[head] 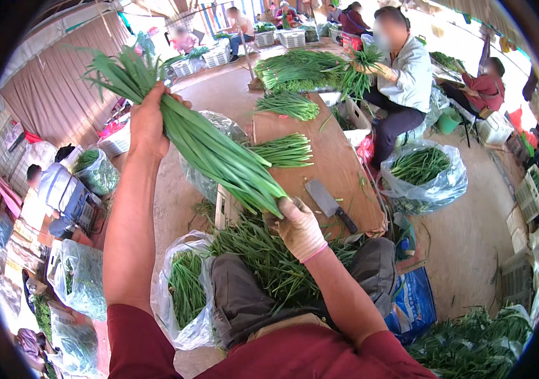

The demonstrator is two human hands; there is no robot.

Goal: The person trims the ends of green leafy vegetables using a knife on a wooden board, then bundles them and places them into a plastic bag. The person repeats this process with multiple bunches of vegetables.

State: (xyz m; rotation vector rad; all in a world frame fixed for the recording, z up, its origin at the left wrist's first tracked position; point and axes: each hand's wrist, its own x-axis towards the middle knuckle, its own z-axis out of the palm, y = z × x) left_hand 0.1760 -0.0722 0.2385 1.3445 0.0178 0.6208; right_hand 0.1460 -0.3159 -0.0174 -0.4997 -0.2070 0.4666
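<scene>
A long bunch of green leafy stalks, like garlic chives (217,149), slants across the middle of the view. My bare left hand (148,118) is closed around it near its loose leafy end. My right hand (297,225), in a pale work glove, pinches the other end above my lap. Loose greens (255,251) lie heaped between my knees. A cleaver (328,203) with a black handle rests on the brown board (340,156) ahead of me. Two cut bunches, one nearer (286,150) and one farther (290,105), lie on that board.
Plastic bags of greens stand left of my legs (186,289) and right of the board (421,170). A co-worker (402,71) sits at the board's far right, holding greens beside a large pile (297,68). A blue bag (411,303) is by my right knee. Other people sit farther off.
</scene>
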